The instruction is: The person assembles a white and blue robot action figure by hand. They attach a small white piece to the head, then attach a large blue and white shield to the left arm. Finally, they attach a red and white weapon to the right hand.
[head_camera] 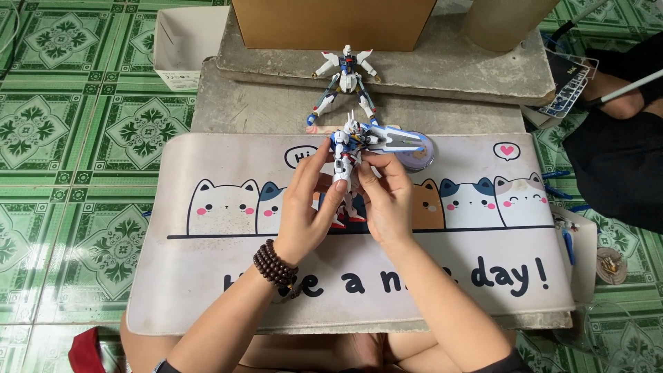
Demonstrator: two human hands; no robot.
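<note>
Left hand (pixel 304 207) grips white-and-blue robot model (pixel 347 148) at frame centre | right hand (pixel 385 200) pinches its torso | second robot model (pixel 345 79) lies above on worktop (pixel 262 103)

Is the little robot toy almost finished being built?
Nearly, it seems. One white and blue robot figure already stands complete on the stone slab. Both hands, left hand and right hand, hold a second robot figure with body, head, legs and a long blue weapon attached. A parts frame lies at the right, so small pieces may remain.
</note>
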